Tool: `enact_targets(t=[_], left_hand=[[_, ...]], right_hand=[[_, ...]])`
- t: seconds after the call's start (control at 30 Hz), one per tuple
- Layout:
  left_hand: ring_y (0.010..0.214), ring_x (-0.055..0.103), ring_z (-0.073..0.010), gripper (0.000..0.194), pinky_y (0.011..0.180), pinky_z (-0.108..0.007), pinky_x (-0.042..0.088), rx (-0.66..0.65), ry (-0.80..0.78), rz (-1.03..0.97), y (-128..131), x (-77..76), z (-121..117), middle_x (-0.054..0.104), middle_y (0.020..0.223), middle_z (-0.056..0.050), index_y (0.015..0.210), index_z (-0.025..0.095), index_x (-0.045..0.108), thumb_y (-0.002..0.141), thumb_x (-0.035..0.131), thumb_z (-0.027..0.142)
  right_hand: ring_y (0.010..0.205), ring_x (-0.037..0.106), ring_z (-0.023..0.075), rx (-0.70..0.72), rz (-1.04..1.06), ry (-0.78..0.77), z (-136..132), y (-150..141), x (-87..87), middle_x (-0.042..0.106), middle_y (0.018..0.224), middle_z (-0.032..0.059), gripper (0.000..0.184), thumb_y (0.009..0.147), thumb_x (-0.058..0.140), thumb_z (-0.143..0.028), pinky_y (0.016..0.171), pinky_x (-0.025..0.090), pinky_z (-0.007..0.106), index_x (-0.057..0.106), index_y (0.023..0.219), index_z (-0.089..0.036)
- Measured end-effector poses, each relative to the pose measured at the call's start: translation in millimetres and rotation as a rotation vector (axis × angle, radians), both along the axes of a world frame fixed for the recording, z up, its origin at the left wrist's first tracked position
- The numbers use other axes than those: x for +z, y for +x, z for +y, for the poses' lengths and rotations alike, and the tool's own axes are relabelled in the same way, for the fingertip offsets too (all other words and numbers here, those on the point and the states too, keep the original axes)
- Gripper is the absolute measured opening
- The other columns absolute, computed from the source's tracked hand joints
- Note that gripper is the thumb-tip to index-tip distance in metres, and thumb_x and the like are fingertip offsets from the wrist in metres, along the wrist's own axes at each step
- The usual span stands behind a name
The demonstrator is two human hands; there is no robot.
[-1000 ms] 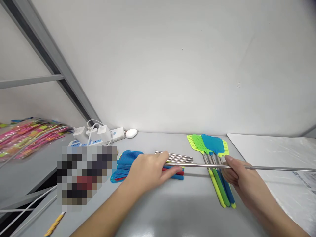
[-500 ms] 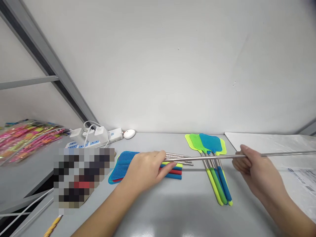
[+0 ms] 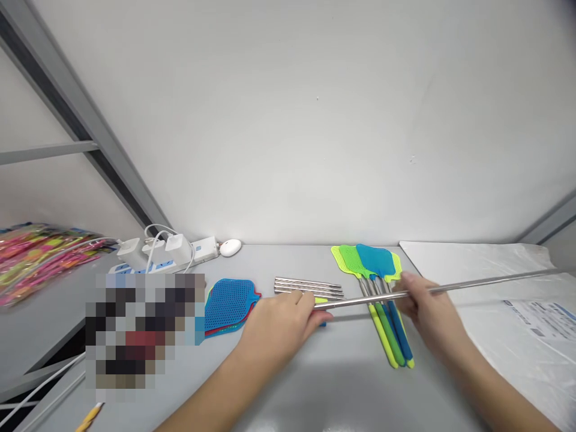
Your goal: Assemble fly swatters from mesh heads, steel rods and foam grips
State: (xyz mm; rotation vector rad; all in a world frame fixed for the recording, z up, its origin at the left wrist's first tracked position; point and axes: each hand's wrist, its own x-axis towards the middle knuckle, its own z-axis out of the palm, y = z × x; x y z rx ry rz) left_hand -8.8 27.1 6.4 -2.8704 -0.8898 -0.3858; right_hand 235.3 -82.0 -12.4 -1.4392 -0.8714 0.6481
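A long thin telescopic metal rod (image 3: pixel 490 282) stretches across the right half of the view, tilted slightly up to the right. My left hand (image 3: pixel 279 324) is closed on its left end, thumb along the near side. Farther along, my right hand (image 3: pixel 427 309) wraps the same rod with slightly blurred fingers. Below and behind my right hand lie several fly swatters (image 3: pixel 378 259) with green, blue and yellow handles. Short collapsed metal rods (image 3: pixel 308 282) rest behind my left hand, which mostly hides some coloured handles. Loose mesh swatter heads (image 3: pixel 228 303) are stacked to its left.
A power strip with white plugs (image 3: pixel 179 247) and a white oval object (image 3: pixel 230 247) sit near the wall. Bagged colourful items (image 3: pixel 49 258) lie at far left, beside a blurred-out patch. White plastic packaging (image 3: pixel 504 342) covers the right side of the grey table (image 3: pixel 315 384).
My right hand has slid left along the rod, closer to my left hand. My left hand is slightly lower, uncovering more of the mesh heads and short rods. The view has shifted slightly.
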Motion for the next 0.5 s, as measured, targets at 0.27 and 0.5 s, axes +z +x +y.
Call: enact_targets(t=[0.27,0.5], left_hand=[[0.054,0.058,-0.0153,0.060,0.049,-0.029,0.016,-0.106,0.124,-0.106,-11.6,6.2,21.6,0.064,0.061,-0.001,0.065,0.019,0.053,0.097,0.027,0.062],[0.056,0.058,-0.0154,0.051,0.050,-0.029,0.016,-0.111,0.095,-0.084,-13.0,4.2,26.0,0.065,0.066,-0.001,0.069,0.019,0.053,0.099,0.033,0.054]], right_hand=[[0.057,0.020,0.0132,0.084,-0.005,-0.157,-6.8,-22.2,-8.6,0.023,0.057,-0.0041,0.054,0.093,0.047,-0.056,0.053,0.016,0.031,0.026,0.057,-0.022],[0.055,0.020,0.0119,0.041,-0.004,-0.143,-6.5,-13.9,-4.4,0.022,0.057,-0.0049,0.054,0.089,0.053,-0.056,0.051,0.017,0.030,0.026,0.056,-0.023]])
